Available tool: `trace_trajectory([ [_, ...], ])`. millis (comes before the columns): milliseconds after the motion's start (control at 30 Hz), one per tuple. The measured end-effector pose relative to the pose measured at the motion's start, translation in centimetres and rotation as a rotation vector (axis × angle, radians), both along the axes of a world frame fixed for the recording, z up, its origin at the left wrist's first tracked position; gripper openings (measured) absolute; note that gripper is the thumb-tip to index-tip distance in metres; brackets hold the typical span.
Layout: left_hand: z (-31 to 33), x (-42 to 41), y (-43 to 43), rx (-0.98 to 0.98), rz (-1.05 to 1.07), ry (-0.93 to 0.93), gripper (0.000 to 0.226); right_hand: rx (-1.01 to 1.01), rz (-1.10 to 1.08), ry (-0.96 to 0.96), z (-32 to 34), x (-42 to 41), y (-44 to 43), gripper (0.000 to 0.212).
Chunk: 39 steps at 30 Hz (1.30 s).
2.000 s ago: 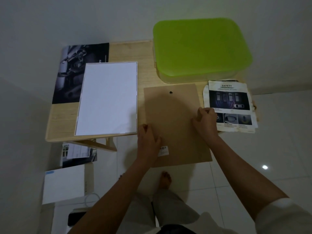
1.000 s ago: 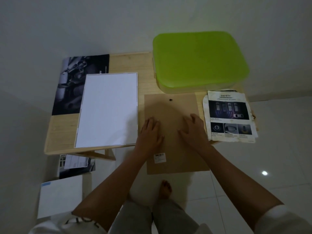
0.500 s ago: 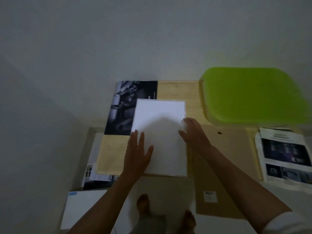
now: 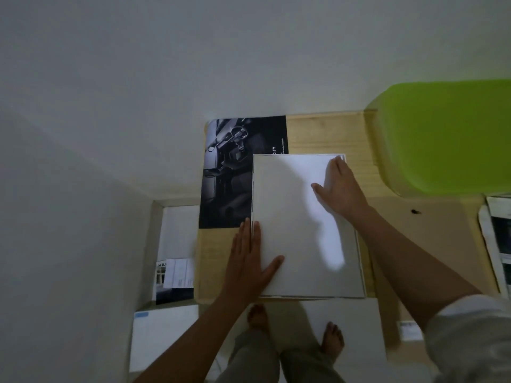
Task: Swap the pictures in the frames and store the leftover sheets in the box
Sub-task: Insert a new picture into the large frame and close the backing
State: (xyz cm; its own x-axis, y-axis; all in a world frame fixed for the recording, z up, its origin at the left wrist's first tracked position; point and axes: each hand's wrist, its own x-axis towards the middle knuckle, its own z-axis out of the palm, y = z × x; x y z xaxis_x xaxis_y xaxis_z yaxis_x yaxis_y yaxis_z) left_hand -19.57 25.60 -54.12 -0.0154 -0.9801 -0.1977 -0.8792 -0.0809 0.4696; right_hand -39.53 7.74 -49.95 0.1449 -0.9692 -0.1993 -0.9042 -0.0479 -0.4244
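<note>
A white rectangular sheet or frame face (image 4: 298,233) lies on the small wooden table (image 4: 318,134). My left hand (image 4: 250,261) lies flat across its left edge, fingers straight. My right hand (image 4: 338,189) rests flat on its upper right part, fingertips near the far right corner. A dark printed picture (image 4: 235,172) lies partly under the white sheet at the back left. The brown backing board (image 4: 431,239) lies to the right, overhanging the front edge. A printed safety leaflet (image 4: 497,239) sits at the far right. The box with the green lid (image 4: 448,134) stands at the back right.
The table stands against a white wall. On the floor at the left lie loose printed sheets (image 4: 174,275) and a white flat box (image 4: 163,335). My bare feet (image 4: 257,316) are on the tiled floor under the table's front edge.
Both hands left the brown backing board and moved left onto the white sheet. My view swung left, and the right hand has since slid up toward the sheet's far right corner.
</note>
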Motion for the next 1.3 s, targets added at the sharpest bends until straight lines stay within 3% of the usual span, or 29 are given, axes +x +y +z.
trace_trajectory([
  [367,-0.6,0.0,0.1,-0.025,0.017,0.016,0.09,-0.039,-0.038,-0.018,-0.2,0.8,0.2,0.069],
  [500,-0.6,0.0,0.1,-0.033,0.016,0.012,0.09,-0.028,-0.065,-0.127,0.5,0.7,0.8,0.065],
  [667,-0.5,0.1,0.1,-0.038,0.007,0.02,0.09,-0.094,-0.259,-0.331,1.7,-0.1,3.2,0.05],
  [867,-0.4,0.1,-0.1,-0.042,0.009,0.036,0.093,-0.038,-0.483,-0.538,1.4,-0.9,8.9,0.053],
  [1100,-0.2,0.2,-0.1,-0.053,0.0,0.038,0.087,0.076,-0.412,-0.626,1.5,-1.7,13.1,0.063],
  [1300,0.9,-0.2,-0.3,-0.019,0.087,0.066,0.076,0.055,-0.287,-0.664,3.7,-2.0,11.8,0.065],
])
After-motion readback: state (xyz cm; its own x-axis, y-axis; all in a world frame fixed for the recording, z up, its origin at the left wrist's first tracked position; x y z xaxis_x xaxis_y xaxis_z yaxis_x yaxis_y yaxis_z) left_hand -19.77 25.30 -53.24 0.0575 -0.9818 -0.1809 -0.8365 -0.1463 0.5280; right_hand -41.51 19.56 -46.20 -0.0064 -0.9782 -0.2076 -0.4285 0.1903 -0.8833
